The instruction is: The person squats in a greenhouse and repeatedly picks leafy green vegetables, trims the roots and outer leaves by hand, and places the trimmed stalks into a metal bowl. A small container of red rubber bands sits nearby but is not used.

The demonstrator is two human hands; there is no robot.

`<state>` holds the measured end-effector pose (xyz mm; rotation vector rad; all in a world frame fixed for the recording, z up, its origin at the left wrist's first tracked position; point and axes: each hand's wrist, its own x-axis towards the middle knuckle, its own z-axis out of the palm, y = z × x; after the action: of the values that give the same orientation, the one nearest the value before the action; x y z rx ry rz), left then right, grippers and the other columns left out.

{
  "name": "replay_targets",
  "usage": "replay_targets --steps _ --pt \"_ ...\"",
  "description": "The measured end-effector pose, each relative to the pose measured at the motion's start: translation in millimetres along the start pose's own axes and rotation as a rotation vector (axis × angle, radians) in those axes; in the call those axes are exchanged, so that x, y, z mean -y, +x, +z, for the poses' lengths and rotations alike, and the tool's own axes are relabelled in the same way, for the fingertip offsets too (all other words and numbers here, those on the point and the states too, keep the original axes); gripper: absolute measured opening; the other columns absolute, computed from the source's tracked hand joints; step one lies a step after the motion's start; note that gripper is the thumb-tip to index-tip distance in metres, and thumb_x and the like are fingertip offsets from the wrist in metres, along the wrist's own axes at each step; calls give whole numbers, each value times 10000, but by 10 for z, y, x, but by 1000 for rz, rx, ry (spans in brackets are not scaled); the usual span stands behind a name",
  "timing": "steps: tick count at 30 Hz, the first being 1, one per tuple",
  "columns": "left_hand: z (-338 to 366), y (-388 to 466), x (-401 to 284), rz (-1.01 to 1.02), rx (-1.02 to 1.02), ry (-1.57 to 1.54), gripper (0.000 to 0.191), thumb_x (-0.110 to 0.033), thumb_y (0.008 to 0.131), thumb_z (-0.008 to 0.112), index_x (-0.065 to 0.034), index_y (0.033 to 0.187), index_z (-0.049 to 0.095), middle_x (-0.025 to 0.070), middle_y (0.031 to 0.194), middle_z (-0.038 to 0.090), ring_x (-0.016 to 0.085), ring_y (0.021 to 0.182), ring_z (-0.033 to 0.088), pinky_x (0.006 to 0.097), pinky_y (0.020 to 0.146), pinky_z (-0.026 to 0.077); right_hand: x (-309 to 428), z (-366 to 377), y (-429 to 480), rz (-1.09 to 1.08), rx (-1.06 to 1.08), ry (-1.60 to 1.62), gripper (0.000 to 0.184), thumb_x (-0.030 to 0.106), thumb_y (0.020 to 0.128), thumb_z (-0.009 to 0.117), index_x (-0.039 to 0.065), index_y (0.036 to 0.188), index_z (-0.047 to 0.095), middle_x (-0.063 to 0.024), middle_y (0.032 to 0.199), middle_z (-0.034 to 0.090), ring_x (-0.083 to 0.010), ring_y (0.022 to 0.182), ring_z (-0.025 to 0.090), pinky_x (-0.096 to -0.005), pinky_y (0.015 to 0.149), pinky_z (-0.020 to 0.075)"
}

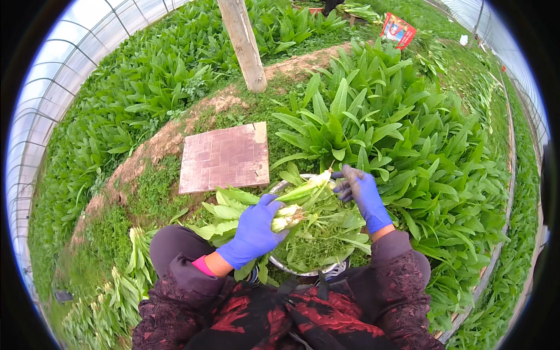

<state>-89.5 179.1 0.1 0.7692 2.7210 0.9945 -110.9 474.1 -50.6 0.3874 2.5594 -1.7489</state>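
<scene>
My left hand (258, 229), in a blue glove, is closed around a bunch of leafy green stalks (286, 218) with pale cut root ends pointing right. One stalk of the bunch (306, 188) slants up to the right, its whitish root end close to my right hand (361, 192). That hand, in a blue glove soiled at the fingers, has bent, parted fingers beside the root end; whether they touch it is unclear. Below both hands, between my knees, a round metal basin (302, 272) holds loose leaves and trimmings (323, 232).
A low board-topped stool (225, 157) stands ahead to the left. Tall leafy plants (420, 144) grow close on the right. Harvested bunches (131, 280) lie at lower left. A wooden post (245, 43) rises ahead; a red printed bag (398, 30) lies farther off.
</scene>
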Motion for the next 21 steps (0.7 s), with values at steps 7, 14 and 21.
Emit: replay_targets --steps 7,14,21 --pt "88 -2 -105 2 142 2 479 -189 693 799 -65 1122 625 153 1532 359 407 1077 606 427 880 509 448 22 -47 29 93 258 186 117 912 669 -27 1024 704 -87 810 696 -108 666 624 -241 628 507" --pt "-17 28 -37 184 427 -443 565 -121 680 834 -36 1200 634 111 1632 201 310 1445 332 364 1130 355 138 -124 -25 -300 -133 -316 254 7 891 643 -33 1140 674 -48 990 719 -136 841 655 -283 789 535" --pt "12 51 -102 84 139 -429 562 -102 672 826 -58 1196 628 165 1635 161 334 1461 302 382 1132 333 372 -58 -120 -53 173 378 418 3 838 683 -31 1250 622 -107 1086 699 -135 920 656 -282 838 534"
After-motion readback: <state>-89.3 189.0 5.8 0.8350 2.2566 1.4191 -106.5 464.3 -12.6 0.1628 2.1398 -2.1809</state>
